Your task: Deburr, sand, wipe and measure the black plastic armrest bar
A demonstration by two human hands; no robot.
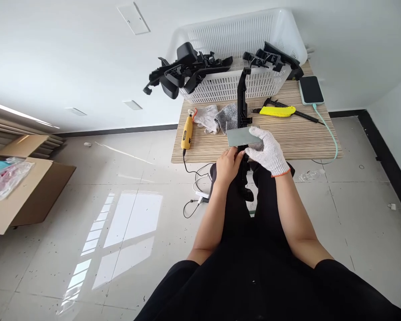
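My bare left hand (227, 167) grips a long black plastic part (242, 98) by its middle. The part stretches from near the basket, over the table's front edge, to between my knees. In a white knit glove, my right hand (269, 151) is closed on a flat grey-green rectangular block (243, 136), thumb on top. That block lies across the black part, just beyond my left fingers; whether it touches the part I cannot tell. Behind it are a white glove (207, 118) and a grey cloth-like piece (227, 117).
A white plastic basket (220, 87) with several black plastic parts (187, 67) stands at the table's back. A yellow corded tool (186, 133) lies left; a yellow-handled knife (277, 111), black caliper (307, 117) and charging phone (311, 90) lie right. An open cardboard box (30, 191) is far left.
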